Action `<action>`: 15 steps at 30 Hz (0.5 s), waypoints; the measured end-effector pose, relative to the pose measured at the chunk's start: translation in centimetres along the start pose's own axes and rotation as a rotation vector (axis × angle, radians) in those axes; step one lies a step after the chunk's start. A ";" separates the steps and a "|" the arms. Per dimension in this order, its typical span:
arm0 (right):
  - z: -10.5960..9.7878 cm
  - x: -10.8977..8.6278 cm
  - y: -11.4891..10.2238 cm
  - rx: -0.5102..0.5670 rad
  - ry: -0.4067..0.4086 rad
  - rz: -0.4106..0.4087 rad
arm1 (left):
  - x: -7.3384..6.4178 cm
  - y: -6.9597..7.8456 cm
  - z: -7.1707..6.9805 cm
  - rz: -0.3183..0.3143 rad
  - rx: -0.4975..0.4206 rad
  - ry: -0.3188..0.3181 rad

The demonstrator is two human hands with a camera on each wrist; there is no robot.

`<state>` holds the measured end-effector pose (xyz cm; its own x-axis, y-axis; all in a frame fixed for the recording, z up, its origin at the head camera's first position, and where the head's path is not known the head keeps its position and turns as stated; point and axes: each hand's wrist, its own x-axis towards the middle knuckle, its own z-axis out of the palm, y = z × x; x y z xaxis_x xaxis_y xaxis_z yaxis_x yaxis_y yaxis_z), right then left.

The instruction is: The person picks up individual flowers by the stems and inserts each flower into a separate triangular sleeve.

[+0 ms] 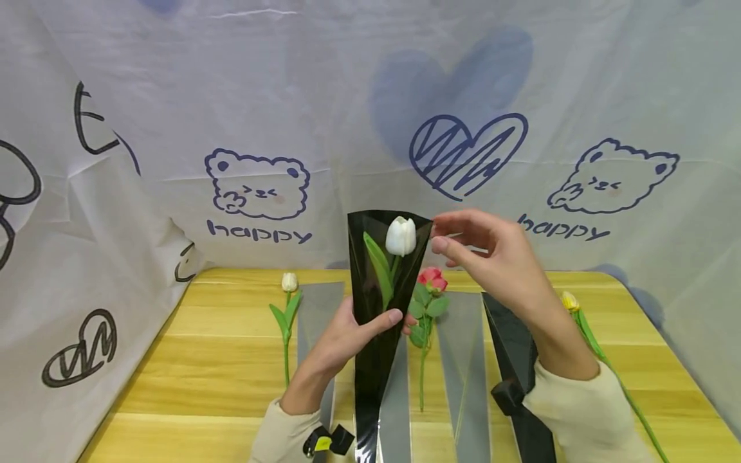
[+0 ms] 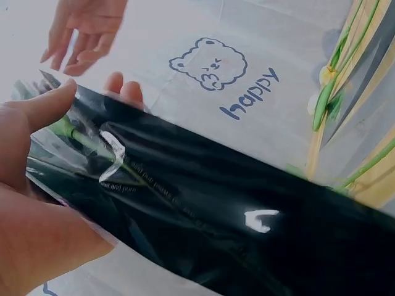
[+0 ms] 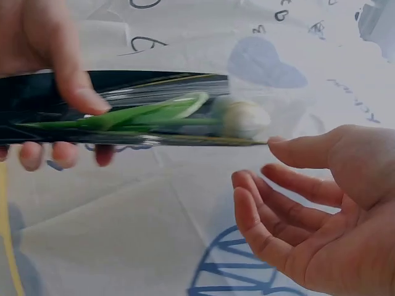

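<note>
A white tulip [image 1: 401,236] with a green leaf stands upright inside a black flower sleeve [image 1: 370,360] with a clear front. My left hand [image 1: 353,337] grips the sleeve about its middle, thumb across the front and fingers behind. Beside the sleeve's upper right edge is my right hand [image 1: 492,247], its fingers loosely bent and parted from the thumb. In the right wrist view the right thumb [image 3: 302,151] meets or nearly meets the corner of the sleeve's mouth; contact is hard to tell. The tulip's lower stem shows faintly through the sleeve in the left wrist view.
On the wooden table [image 1: 191,360] lie a smaller white tulip [image 1: 289,283], a pink rose [image 1: 432,280] and a yellow tulip [image 1: 570,301]. Grey clear-looking sleeves [image 1: 466,386] and another black sleeve [image 1: 512,341] lie between them. A printed white cloth [image 1: 359,96] hangs behind.
</note>
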<state>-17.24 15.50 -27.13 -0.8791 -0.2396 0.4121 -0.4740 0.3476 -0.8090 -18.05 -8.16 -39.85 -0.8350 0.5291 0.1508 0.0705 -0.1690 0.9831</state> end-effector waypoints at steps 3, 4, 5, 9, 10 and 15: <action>0.5 0.2 0.9 0.028 0.003 0.039 | -0.1 0.1 -0.1 -0.013 0.006 -0.014; 0.7 0.3 1.1 0.036 0.010 0.041 | -0.2 0.1 -0.1 -0.028 0.026 -0.002; 0.8 0.4 1.1 0.049 0.021 0.036 | -0.3 0.1 -0.2 -0.039 0.045 0.005; 1.0 0.9 0.9 0.156 0.112 -0.009 | -0.5 0.0 -0.6 -0.054 0.094 0.010; 1.0 1.0 0.8 0.191 0.139 -0.028 | -0.5 -0.1 -0.8 -0.036 0.060 -0.008; 1.4 1.2 0.6 0.275 0.239 -0.083 | -0.6 0.3 -1.1 0.078 -0.123 -0.040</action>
<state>-18.52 14.14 -27.71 -0.8403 -0.0267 0.5414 -0.5418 0.0716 -0.8374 -18.10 -9.42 -39.79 -0.8068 0.5431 0.2326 0.0646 -0.3102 0.9485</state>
